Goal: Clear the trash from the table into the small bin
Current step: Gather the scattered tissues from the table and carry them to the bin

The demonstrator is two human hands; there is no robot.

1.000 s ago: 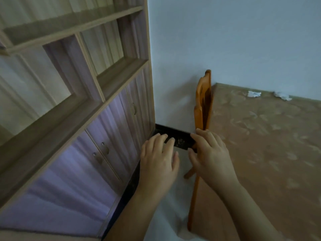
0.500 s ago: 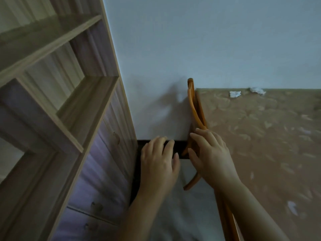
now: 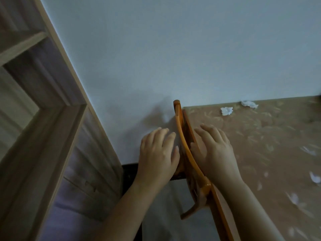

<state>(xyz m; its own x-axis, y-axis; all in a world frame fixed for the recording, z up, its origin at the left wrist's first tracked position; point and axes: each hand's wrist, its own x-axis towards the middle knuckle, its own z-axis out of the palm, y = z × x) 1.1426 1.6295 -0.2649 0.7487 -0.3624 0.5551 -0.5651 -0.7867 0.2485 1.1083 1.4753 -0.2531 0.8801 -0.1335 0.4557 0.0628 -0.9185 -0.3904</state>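
Two crumpled white paper scraps lie at the far edge of the brown patterned table [image 3: 260, 145], against the wall: one [image 3: 226, 110] nearer the corner, the other [image 3: 249, 104] to its right. More small white scraps [image 3: 315, 177] lie near the right edge of the view. My left hand [image 3: 159, 153] hovers left of the table's end, fingers apart, holding nothing. My right hand [image 3: 215, 150] hovers over the table's left end, fingers spread, holding nothing. No bin is in view.
An orange wooden chair back [image 3: 184, 141] stands flat against the table's left end, between my two hands. A wooden shelf unit with cabinet doors [image 3: 57, 136] fills the left side. A pale wall [image 3: 173, 58] runs behind, with a dark skirting board [image 3: 129, 171] at floor level.
The view has swung to the right and tilted, so the table and wall fill more of the frame. My right hand has moved from the chair's side to above the table's end.
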